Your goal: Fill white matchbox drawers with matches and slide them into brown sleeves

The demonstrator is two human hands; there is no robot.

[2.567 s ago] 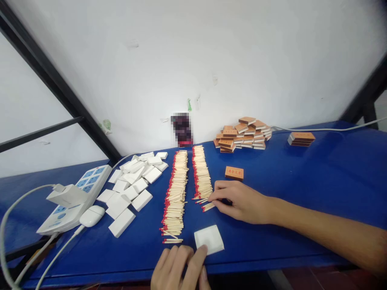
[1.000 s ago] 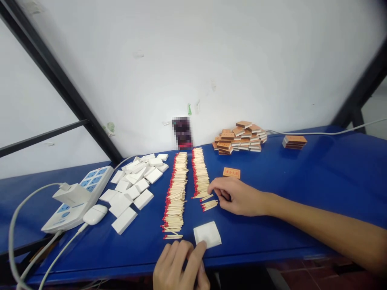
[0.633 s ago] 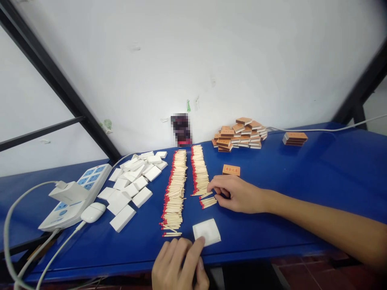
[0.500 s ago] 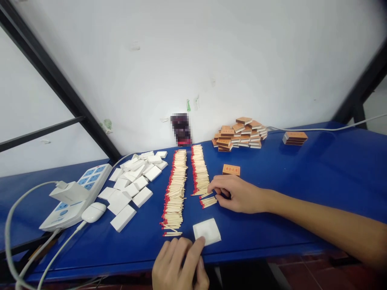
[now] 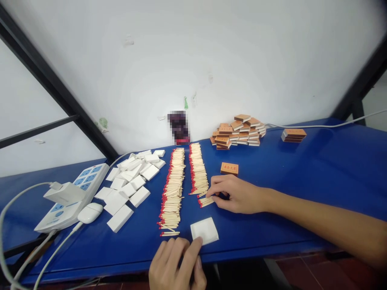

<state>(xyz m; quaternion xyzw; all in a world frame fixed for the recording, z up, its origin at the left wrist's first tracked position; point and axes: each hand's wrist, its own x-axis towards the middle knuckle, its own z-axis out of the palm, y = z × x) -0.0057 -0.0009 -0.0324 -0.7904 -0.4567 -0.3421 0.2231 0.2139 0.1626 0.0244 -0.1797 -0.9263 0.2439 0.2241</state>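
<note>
Red-headed matches lie on the blue table in two long rows, a left row [image 5: 172,189] and a shorter right row [image 5: 198,169]. At the near end of the right row is a small separate group of matches [image 5: 206,201]. My right hand [image 5: 234,195] is closed there, thumb and forefinger pinching at the stick ends. At the front edge, my left hand [image 5: 178,264] rests with fingers loosely bent and apart. Its index fingertip touches a flat, slightly puckered white paper piece [image 5: 207,228]. An orange matchbox [image 5: 229,168] lies just beyond my right hand.
White box-like pieces [image 5: 130,173] lie heaped at left, beside a power strip [image 5: 72,197] with a white charger [image 5: 65,193] and cables. Orange matchboxes [image 5: 240,133] are piled against the wall, and a small stack of matchboxes [image 5: 294,135] stands further right.
The view has shifted slightly. My right fingertips have closed in on the small group of matches and cover more of their ends. My left hand stays at the white piece.
</note>
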